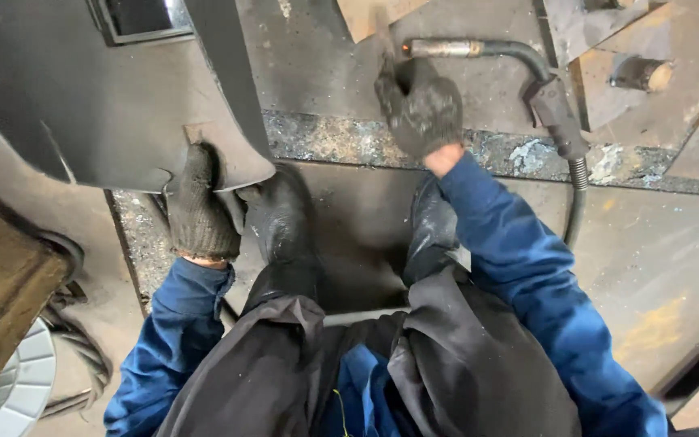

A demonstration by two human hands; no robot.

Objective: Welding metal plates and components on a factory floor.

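**Steel plate, torch just past the right hand**

Grey steel floor plate (657,243) carries everything here. The welding torch (527,69) lies on it ahead of the person, its metal nozzle pointing left, its neck bending down into a handle and a ribbed cable that trails back toward the right side. The long axis of the nozzle runs left to right, just beyond the right hand (420,105), which is gloved, loosely curled and touching or almost touching the nozzle tip; whether it grips anything cannot be told. The left hand (198,206), also gloved, is clamped on the lower edge of a dark welding shield (107,105), well apart from the torch. So the right hand is much the nearer. Both boots (285,218) stand between the hands. The shield hides the plate behind it, and its upper part is cut off.
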